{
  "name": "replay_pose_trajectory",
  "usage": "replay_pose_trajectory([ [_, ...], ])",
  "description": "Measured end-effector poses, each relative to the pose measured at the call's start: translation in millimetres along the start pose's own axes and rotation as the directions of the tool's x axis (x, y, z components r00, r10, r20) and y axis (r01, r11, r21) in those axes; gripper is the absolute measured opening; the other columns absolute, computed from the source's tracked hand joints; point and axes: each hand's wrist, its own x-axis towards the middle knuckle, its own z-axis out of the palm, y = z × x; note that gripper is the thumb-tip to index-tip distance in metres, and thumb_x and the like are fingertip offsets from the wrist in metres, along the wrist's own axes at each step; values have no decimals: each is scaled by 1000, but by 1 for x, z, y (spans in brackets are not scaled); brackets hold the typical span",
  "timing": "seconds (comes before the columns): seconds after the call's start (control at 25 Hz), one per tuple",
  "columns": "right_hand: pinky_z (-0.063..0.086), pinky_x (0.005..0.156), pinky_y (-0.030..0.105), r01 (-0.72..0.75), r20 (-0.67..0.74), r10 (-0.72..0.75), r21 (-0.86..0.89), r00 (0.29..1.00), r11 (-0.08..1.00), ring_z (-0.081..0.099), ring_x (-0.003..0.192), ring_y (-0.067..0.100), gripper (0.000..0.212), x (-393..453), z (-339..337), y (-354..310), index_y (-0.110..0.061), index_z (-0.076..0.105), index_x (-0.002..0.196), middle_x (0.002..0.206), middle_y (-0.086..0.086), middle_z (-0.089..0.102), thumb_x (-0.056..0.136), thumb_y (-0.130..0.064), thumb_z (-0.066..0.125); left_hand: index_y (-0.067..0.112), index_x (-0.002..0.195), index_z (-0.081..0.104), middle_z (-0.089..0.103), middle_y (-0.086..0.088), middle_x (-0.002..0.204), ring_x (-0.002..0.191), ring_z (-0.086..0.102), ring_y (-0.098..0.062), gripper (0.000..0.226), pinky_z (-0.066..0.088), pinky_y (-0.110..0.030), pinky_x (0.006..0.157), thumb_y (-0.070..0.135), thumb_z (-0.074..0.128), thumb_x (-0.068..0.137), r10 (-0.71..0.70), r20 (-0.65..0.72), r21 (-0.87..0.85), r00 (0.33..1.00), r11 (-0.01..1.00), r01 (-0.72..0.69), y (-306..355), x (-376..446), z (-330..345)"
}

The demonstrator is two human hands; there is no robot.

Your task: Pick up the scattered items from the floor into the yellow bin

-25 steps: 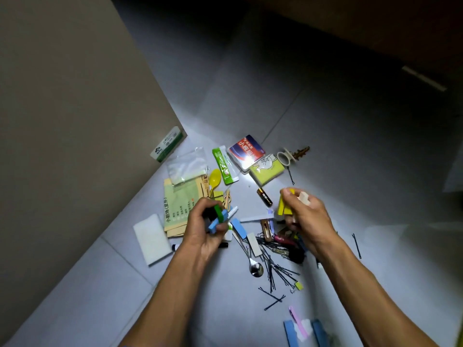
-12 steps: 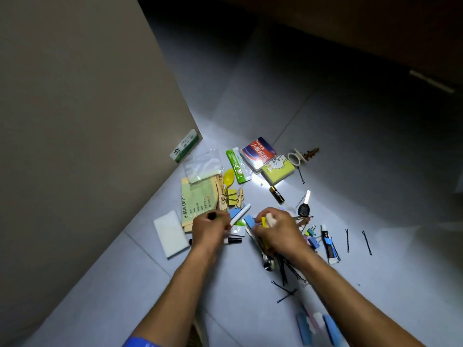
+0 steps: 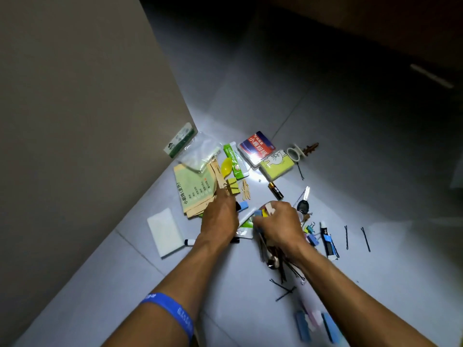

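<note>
Scattered small items cover the grey floor tiles; the yellow bin is out of view. My left hand (image 3: 220,219) lies knuckles up over the pile, fingers curled, with a black piece and a blue block (image 3: 242,206) showing at its fingertips. My right hand (image 3: 279,225) is beside it and grips a bunch of yellow, blue and white pieces (image 3: 263,212). Under the right wrist lie a metal spoon (image 3: 271,261) and a bundle of black hairpins (image 3: 284,269). A white tube (image 3: 246,217) lies between the two hands.
A beige wall (image 3: 75,146) closes off the left. Around the hands lie a green booklet (image 3: 193,189), a white pad (image 3: 166,231), a green sachet (image 3: 234,159), a red card pack (image 3: 256,147), a cat notepad (image 3: 276,164), a battery (image 3: 275,190), a car key (image 3: 303,204) and blue blocks (image 3: 315,324).
Both hands have come down from above the pile onto the floor items, still holding their pieces. The view has tipped lower and closer.
</note>
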Motion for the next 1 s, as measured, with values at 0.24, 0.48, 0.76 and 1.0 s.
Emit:
replay_pose_trajectory([
  [0.24,44,41,21,-216,118,185,367,976,905,54,46,13,15,-62,-84,45,-15,71,76,58,3,64,72,-1,70,13,82,60,57,0,71,73,57,-28,16,35,-28,58,27,66,87,-276,-38,-419,960,877,235,14,-25,-5],
  [0.48,44,42,25,-282,-12,283,54,959,958,55,41,13,17,-168,-118,140,-25,70,79,55,-2,65,74,-9,66,20,111,63,67,0,108,98,62,-22,20,47,-28,83,21,59,91,-118,372,-473,921,829,297,79,-152,73],
  [0.76,43,65,30,-76,-65,53,-438,996,896,62,86,27,21,-165,-87,147,-24,58,95,96,3,68,78,-34,67,18,104,47,64,-6,112,102,62,-28,28,46,-32,78,37,62,90,-175,310,-371,934,883,289,117,-217,87],
  [1.0,38,64,32,29,-78,-96,-604,992,797,62,89,31,22,-167,-41,179,-17,57,99,101,6,61,90,-38,54,18,96,50,66,-3,95,93,63,-29,21,42,-31,70,31,64,86,-214,227,-343,950,896,284,106,-216,108],
])
